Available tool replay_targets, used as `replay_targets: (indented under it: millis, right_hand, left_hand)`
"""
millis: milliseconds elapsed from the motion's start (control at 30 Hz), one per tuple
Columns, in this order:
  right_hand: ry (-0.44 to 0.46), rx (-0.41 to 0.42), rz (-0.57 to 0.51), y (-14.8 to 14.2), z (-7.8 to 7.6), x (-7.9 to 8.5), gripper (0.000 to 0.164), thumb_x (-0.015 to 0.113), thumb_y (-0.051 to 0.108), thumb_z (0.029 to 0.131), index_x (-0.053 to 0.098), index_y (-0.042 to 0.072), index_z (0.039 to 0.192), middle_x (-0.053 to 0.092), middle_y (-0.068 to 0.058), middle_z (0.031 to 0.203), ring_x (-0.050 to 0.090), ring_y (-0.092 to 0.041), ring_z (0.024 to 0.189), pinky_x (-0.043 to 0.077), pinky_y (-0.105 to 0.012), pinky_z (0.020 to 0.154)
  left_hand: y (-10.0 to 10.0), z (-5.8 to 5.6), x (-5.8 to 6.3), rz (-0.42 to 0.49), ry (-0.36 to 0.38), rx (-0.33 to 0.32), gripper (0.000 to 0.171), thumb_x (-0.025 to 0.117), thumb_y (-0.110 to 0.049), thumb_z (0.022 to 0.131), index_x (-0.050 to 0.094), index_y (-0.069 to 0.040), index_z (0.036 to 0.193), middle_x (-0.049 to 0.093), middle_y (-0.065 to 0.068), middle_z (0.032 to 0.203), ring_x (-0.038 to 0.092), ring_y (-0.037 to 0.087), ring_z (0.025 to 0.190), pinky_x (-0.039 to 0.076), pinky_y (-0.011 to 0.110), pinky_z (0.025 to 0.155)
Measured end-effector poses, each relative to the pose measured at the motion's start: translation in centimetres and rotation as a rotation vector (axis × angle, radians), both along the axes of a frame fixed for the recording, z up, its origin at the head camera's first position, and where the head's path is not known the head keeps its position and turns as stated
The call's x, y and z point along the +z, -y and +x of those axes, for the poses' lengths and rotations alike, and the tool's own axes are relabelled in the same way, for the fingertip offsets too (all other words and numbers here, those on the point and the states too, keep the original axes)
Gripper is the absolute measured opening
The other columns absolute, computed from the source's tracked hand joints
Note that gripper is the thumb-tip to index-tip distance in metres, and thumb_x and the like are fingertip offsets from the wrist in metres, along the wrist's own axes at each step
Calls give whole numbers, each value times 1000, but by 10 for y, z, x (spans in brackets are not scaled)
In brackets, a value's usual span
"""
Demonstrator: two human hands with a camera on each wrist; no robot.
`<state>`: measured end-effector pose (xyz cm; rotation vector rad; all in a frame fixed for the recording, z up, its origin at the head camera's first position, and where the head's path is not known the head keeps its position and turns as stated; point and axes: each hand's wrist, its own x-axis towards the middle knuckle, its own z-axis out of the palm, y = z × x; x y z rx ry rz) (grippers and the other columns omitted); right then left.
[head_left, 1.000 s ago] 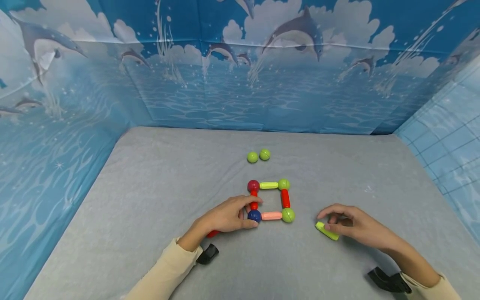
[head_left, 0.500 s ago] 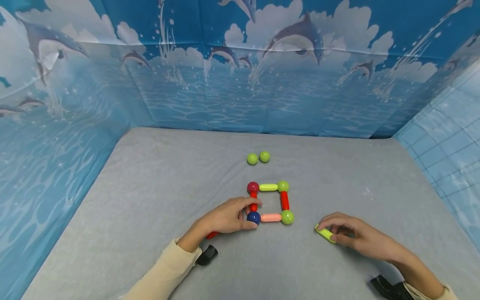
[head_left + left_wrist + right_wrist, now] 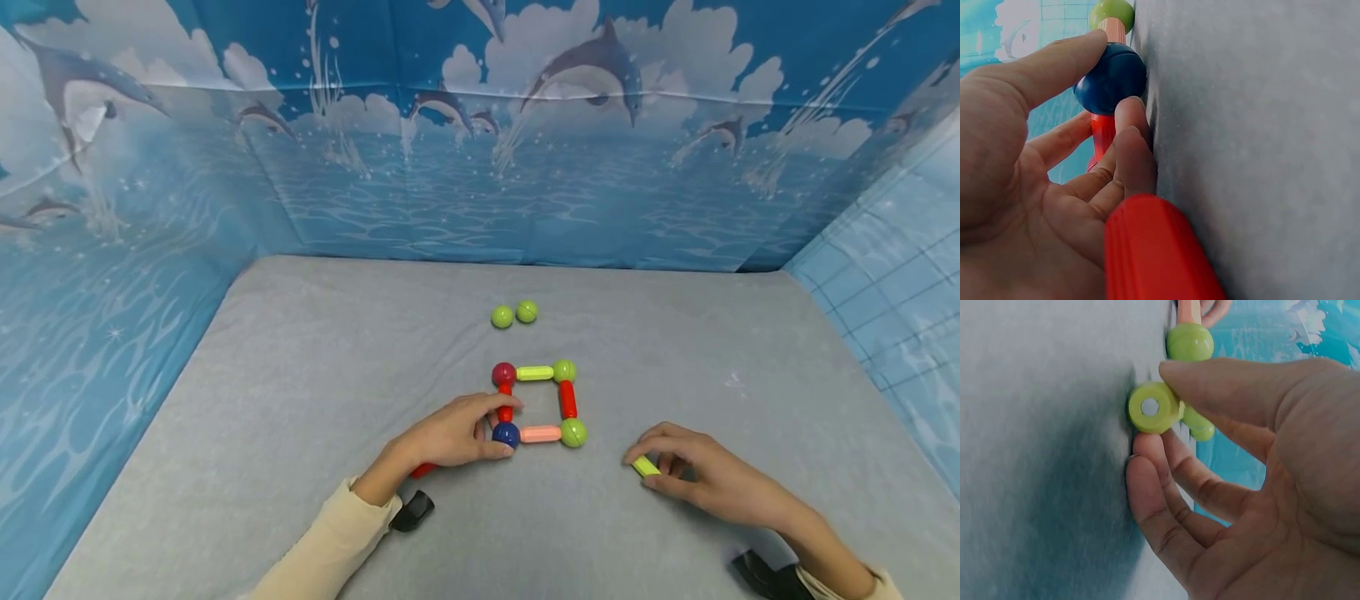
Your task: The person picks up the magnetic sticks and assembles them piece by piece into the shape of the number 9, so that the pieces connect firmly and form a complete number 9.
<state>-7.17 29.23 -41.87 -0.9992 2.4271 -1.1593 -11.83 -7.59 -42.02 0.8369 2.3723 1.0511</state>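
A square of magnetic rods and balls lies on the grey cloth. At its near left corner, my left hand (image 3: 457, 429) holds the blue ball (image 3: 1110, 78) between thumb and fingers. A red rod (image 3: 506, 407) and a pink rod (image 3: 540, 434) join that ball. To the right of the square, my right hand (image 3: 705, 475) pinches a yellow-green magnetic rod (image 3: 645, 467) between thumb and fingers. In the right wrist view this rod (image 3: 1149, 407) points its silver-tipped end at the camera. Other corners are a dark red ball (image 3: 504, 374) and two green balls (image 3: 573, 432).
Two loose green balls (image 3: 514, 314) sit behind the square. A loose red rod (image 3: 1157, 250) lies by my left palm, mostly hidden in the head view. The grey cloth (image 3: 337, 333) ends at blue dolphin-print curtains (image 3: 450, 192).
My right hand has closed its fingers round the yellow-green rod and shifted it slightly left, toward the square. My left hand stays at the blue ball.
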Motion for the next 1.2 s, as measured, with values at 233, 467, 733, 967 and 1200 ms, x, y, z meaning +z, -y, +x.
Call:
replay_targets:
  millis: [233, 467, 733, 967, 1200]
  right_hand:
    - [-34, -46, 48, 5, 1, 2, 31, 68, 9, 95, 63, 15, 125, 65, -3, 113, 60, -4, 78, 53, -24, 68]
    - [-18, -59, 45, 9, 0, 6, 30, 65, 8, 97, 64, 16, 126, 65, -2, 117, 62, -8, 83, 53, -25, 72]
    - [3, -127, 65, 19, 0, 9, 28, 65, 16, 99, 64, 19, 126, 64, -1, 122, 65, -6, 89, 55, -26, 76]
    - [180, -195, 9, 29, 0, 15, 29, 65, 19, 99, 63, 14, 127, 62, -13, 127, 70, -10, 90, 56, -29, 71]
    - [320, -214, -9, 43, 1, 13, 34, 67, 21, 97, 62, 13, 129, 61, -15, 128, 70, -15, 91, 53, -31, 71]
  left_hand:
    - [1, 1, 0, 4, 5, 4, 53, 77, -24, 90, 56, -16, 138, 57, 0, 98, 53, 11, 76, 45, 23, 67]
    - [-1, 1, 0, 1, 6, 0, 52, 77, -23, 90, 56, -16, 138, 57, 0, 99, 54, 10, 76, 45, 22, 67]
    - [-3, 0, 1, 2, 7, -3, 52, 77, -21, 90, 56, -16, 137, 56, 0, 98, 54, 10, 75, 45, 22, 66]
    - [-1, 0, 3, -1, 11, 0, 52, 77, -22, 90, 56, -16, 138, 57, 0, 98, 54, 10, 74, 45, 22, 67]
    - [1, 0, 4, 2, 11, 1, 52, 77, -22, 90, 56, -15, 138, 57, 1, 99, 54, 10, 74, 45, 23, 67]
